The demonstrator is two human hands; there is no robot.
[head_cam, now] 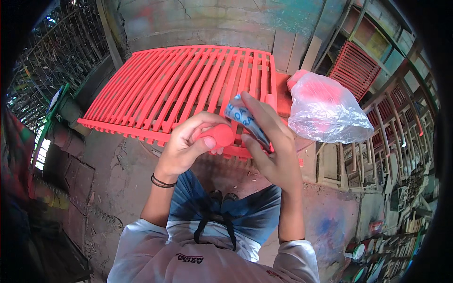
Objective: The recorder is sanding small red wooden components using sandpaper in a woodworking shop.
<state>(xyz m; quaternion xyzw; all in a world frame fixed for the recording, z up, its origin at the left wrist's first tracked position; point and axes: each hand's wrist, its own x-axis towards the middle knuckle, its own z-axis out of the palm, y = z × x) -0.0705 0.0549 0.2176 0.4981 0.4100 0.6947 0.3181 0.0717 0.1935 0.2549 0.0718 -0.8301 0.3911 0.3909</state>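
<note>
My left hand (193, 141) is closed around a small red-pink cylindrical piece (223, 135), its round end facing up. My right hand (272, 141) holds a curled strip or wrapper (244, 116) with blue lettering between thumb and fingers, just right of the cylinder. Beneath both hands lies a slatted panel (177, 81) coated red-pink, with many narrow parallel slats. An upright red-pink cylinder (271, 102) stands at the panel's right edge, partly behind my right hand. To the right sits a clear plastic bag (329, 109) with red-pink contents that I cannot make out.
A block wall (219, 21) rises behind the panel. Another red slatted panel (355, 70) leans at the upper right, near wooden frames (354, 159). Paint cans (355, 251) stand at the lower right. A large drum-like container (67, 138) is at the left.
</note>
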